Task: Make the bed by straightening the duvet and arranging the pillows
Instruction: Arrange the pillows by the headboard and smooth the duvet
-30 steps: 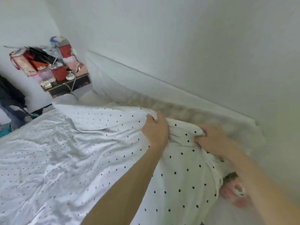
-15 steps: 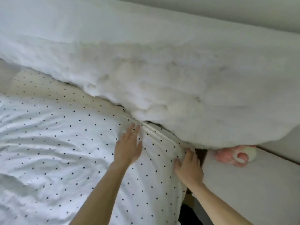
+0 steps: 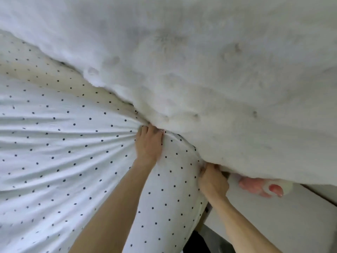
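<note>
A white duvet with small dark dots [image 3: 60, 147] covers the bed and fills the left and lower part of the view. Its folds fan out from my left hand [image 3: 148, 144], whose fingertips are bunched into the fabric at the duvet's upper edge. My right hand [image 3: 212, 181] is closed on the duvet's corner at the bed's right side. A fluffy white headboard cover [image 3: 209, 70] bulges over the bed and overhangs both hands. No pillow can be made out.
A pink and white soft object [image 3: 262, 186] lies partly under the fluffy cover, on a white surface [image 3: 284, 221] right of the bed. A dark gap [image 3: 197, 241] runs between the bed and that surface.
My head has come closer to the head of the bed. My left hand went from lying flat to bunching the fabric; the right hand moved under the fluffy edge and closed on the corner.
</note>
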The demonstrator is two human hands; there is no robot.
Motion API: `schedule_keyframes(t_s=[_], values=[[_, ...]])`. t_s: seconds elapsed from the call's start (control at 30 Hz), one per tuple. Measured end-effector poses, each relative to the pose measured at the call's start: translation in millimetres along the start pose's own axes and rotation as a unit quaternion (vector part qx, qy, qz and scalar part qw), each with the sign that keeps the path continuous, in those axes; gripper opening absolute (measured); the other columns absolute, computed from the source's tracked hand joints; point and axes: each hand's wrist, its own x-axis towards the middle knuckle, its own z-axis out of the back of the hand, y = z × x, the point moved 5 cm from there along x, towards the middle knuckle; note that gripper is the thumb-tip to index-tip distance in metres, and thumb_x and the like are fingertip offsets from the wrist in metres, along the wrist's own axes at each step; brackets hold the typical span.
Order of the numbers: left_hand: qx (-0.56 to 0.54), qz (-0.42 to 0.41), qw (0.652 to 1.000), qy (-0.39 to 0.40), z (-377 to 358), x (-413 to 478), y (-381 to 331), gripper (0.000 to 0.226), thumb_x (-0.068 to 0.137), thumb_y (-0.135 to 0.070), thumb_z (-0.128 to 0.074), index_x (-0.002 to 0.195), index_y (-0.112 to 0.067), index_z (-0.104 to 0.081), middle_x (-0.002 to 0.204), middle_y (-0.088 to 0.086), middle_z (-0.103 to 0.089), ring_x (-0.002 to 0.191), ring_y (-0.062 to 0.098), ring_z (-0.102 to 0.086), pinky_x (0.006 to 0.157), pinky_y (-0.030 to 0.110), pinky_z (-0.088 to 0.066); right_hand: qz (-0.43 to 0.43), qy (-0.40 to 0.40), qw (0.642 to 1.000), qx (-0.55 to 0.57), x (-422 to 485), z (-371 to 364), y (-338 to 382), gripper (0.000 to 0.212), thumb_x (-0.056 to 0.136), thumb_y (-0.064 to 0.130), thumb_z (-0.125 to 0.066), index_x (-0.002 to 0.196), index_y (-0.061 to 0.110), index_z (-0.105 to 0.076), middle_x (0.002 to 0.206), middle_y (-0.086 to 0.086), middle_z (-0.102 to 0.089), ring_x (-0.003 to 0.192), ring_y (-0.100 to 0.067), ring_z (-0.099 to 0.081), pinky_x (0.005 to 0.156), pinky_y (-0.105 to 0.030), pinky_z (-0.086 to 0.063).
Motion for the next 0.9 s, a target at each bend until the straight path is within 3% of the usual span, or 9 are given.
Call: schedule_keyframes(t_s=[0.07, 0.17, 0.27, 0.37, 0.47, 0.57, 0.73, 0.9], values=[[-0.006, -0.046, 0.999, -0.015, 2, -8, 3, 0.014, 0.089, -0.024, -0.067, 0.091, -0.014, -0.076, 0.099, 0.008, -0.066, 0.092, 0.034, -0.059, 0.090, 0.044, -0.044, 0.100, -0.057, 0.993, -0.018, -6, 10, 46, 0.018, 0.099, 0.021, -0.046, 0.111, 0.015, -0.058, 0.109, -0.007, -0.067, 0.099, -0.031, -0.065, 0.072, -0.037, -0.051], [-0.010, -0.108, 0.991, -0.081, 28, -34, 54, 0.042, 0.095, -0.036, -0.052, 0.133, -0.023, -0.062, 0.142, 0.005, -0.055, 0.119, 0.027, -0.053, 0.105, 0.050, -0.037, 0.251, -0.107, 0.962, -0.018, -19, 8, 116, 0.011, 0.094, 0.023, -0.055, 0.099, 0.014, -0.054, 0.099, -0.006, -0.061, 0.095, -0.030, -0.058, 0.075, -0.038, -0.050], [0.013, -0.055, 0.993, -0.100, 57, -54, 154, 0.055, 0.098, -0.044, -0.049, 0.152, -0.035, -0.040, 0.164, -0.002, -0.026, 0.147, 0.019, -0.033, 0.118, 0.057, -0.020, 0.326, -0.108, 0.938, -0.045, -26, -2, 193, 0.040, 0.093, 0.044, -0.052, 0.125, 0.019, -0.056, 0.122, -0.004, -0.059, 0.114, -0.027, -0.053, 0.097, -0.040, -0.048], [0.002, 0.065, 0.996, -0.061, 85, -73, 269, 0.057, 0.101, -0.052, -0.038, 0.155, -0.042, -0.026, 0.167, -0.004, -0.014, 0.153, 0.021, -0.017, 0.120, 0.060, -0.012, 0.390, -0.102, 0.914, -0.051, -50, -13, 289, 0.055, 0.092, 0.056, -0.048, 0.137, 0.023, -0.051, 0.132, -0.001, -0.051, 0.122, -0.024, -0.048, 0.099, -0.036, -0.047], [-0.097, 0.260, 0.961, -0.009, 95, -80, 358, 0.059, 0.101, -0.056, -0.018, 0.157, -0.045, -0.004, 0.168, -0.008, 0.002, 0.155, 0.018, 0.001, 0.123, 0.055, -0.002, 0.411, -0.114, 0.902, -0.065, -65, -18, 355, 0.060, 0.089, 0.063, -0.048, 0.136, 0.026, -0.050, 0.134, 0.001, -0.048, 0.124, -0.025, -0.046, 0.099, -0.037, -0.047], [-0.206, 0.387, 0.898, 0.030, 95, -101, 451, 0.064, 0.096, -0.061, -0.016, 0.157, -0.043, -0.011, 0.168, -0.012, 0.003, 0.154, 0.017, 0.000, 0.122, 0.056, -0.005, 0.448, -0.116, 0.881, -0.100, -84, -36, 436, 0.069, 0.087, 0.071, -0.039, 0.142, 0.029, -0.046, 0.145, 0.001, -0.045, 0.133, -0.024, -0.041, 0.108, -0.041, -0.042], [-0.307, 0.401, 0.863, 0.025, 79, -124, 529, 0.059, 0.097, -0.064, -0.032, 0.153, -0.052, -0.021, 0.166, -0.008, -0.016, 0.148, 0.024, -0.030, 0.113, 0.052, -0.035, 0.468, -0.043, 0.862, -0.192, -88, -72, 547, 0.079, 0.090, 0.075, -0.038, 0.156, 0.035, -0.022, 0.165, 0.002, -0.023, 0.152, -0.024, -0.021, 0.121, -0.047, -0.025], [-0.360, 0.387, 0.849, 0.001, 71, -119, 544, 0.051, 0.097, -0.060, -0.039, 0.147, -0.055, -0.029, 0.165, -0.008, -0.019, 0.147, 0.020, -0.031, 0.115, 0.046, -0.034, 0.410, 0.030, 0.890, -0.196, -77, -102, 626, 0.090, 0.085, 0.078, -0.040, 0.158, 0.031, -0.019, 0.164, -0.002, -0.026, 0.149, -0.030, -0.025, 0.117, -0.053, -0.025]])
